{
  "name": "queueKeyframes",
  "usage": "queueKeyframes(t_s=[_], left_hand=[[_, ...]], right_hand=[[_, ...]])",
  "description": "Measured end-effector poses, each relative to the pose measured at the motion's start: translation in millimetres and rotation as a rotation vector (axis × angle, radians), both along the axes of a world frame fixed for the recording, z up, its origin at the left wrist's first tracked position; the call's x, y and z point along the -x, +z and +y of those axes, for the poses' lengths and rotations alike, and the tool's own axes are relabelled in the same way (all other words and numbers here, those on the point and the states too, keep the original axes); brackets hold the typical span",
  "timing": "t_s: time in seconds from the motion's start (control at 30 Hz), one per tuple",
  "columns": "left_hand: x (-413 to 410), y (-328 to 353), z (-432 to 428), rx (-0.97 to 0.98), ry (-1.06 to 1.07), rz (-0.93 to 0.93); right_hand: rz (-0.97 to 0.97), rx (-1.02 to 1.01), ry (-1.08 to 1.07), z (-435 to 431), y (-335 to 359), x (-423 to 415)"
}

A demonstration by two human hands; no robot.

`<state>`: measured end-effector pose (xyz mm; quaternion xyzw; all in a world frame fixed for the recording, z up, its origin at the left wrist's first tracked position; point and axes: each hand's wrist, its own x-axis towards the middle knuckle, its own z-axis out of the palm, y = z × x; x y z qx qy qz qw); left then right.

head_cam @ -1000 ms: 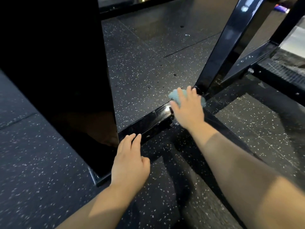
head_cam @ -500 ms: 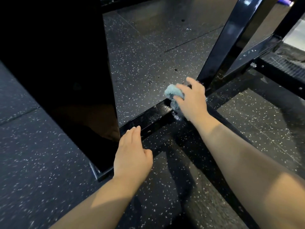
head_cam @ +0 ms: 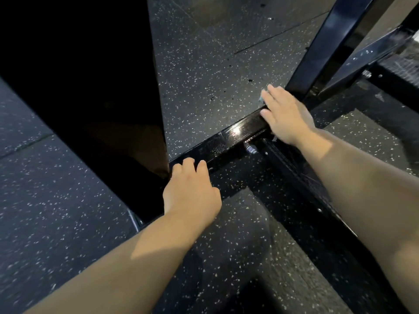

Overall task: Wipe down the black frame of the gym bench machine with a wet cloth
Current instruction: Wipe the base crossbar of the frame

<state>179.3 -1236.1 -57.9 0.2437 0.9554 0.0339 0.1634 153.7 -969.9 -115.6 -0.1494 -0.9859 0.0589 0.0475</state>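
Note:
A glossy black frame bar (head_cam: 229, 138) runs low over the floor from centre-left up to the right, wet and shining. My right hand (head_cam: 286, 115) presses a light blue cloth (head_cam: 263, 96) flat on the bar's right end, where a slanted black upright (head_cam: 326, 41) meets it. Only a corner of the cloth shows past my fingers. My left hand (head_cam: 191, 191) rests on the bar's left end with fingers together, holding nothing, beside a large black pad (head_cam: 86, 87).
Dark speckled rubber flooring (head_cam: 215, 64) lies all around. A second black rail (head_cam: 376, 51) with bolts runs at the upper right. Another frame member (head_cam: 301, 184) passes under my right forearm. A bolt head (head_cam: 249, 150) sits below the bar.
My right hand has slid the cloth along the bar toward the upright's foot and flattened over it, hiding most of the cloth. My left hand has stayed put on the bar.

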Motion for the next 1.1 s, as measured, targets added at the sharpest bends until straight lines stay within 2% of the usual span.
queueKeyframes(t_s=[0.03,0.1,0.13,0.23,0.27,0.3,0.37,0.43,0.47,0.53,0.63,0.7,0.77,0.83,0.9,0.97,1.03,1.1], left_hand=[[0.2,-0.2,-0.3,0.011,-0.002,0.001],[-0.3,-0.3,-0.4,0.007,0.003,-0.005],[-0.1,-0.2,-0.4,0.004,0.001,-0.006],[0.1,-3.4,-3.3,-0.054,-0.014,-0.02],[-1.1,-5.0,-6.9,-0.097,-0.017,-0.039],[-4.2,-6.5,-12.1,-0.147,-0.014,-0.061],[-11.5,-10.2,-26.5,-0.265,-0.005,-0.063],[-18.6,-13.7,-45.9,-0.382,0.003,-0.003],[-21.6,-15.4,-55.4,-0.435,0.02,0.031],[-25.0,-19.0,-72.3,-0.527,0.088,0.099],[-26.6,-20.0,-90.6,-0.598,0.244,0.188],[-27.1,-17.0,-97.8,-0.6,0.249,0.228],[-27.0,-12.1,-101.8,-0.597,0.219,0.247],[-26.3,-8.2,-102.4,-0.601,0.208,0.23],[-26.2,-8.7,-99.9,-0.62,0.22,0.193],[-29.2,-10.2,-94.3,-0.627,0.213,0.17],[-33.1,-11.9,-86.1,-0.607,0.171,0.166],[-33.9,-10.5,-77.5,-0.604,0.177,0.118]], right_hand=[[0.003,0.077,-0.076,1.0,-1.2,1.5],[0.059,0.071,-0.124,-25.7,5.3,3.6],[0.085,0.056,-0.061,-46.3,10.7,3.8],[0.092,0.107,0.343,-95.8,8.6,-8.8],[0.065,0.093,0.392,-95.2,9.2,-11.2],[0.061,0.071,0.357,-85.1,6.6,-11.9],[0.124,0.034,0.103,-58.6,-1.9,-7.9],[0.089,0.006,-0.167,-45.1,-2.4,-3.5],[0.105,-0.008,-0.21,-53.1,-1.5,-0.5],[0.225,0.044,-0.115,-98.5,0.5,0.0],[0.344,0.192,0.294,-188.1,-5.6,-17.0],[0.255,0.273,0.487,-213.2,-11.3,-27.9],[0.186,0.226,0.589,-193.4,-12.1,-27.8],[0.161,0.176,0.497,-158.8,-12.8,-26.9],[0.239,0.177,0.227,-130.6,-12.2,-22.5],[0.247,0.161,0.011,-138.8,-10.4,-18.7],[0.295,0.173,0.08,-173.9,-13.3,-21.9],[0.314,0.214,0.369,-210.2,-26.1,-31.8]])
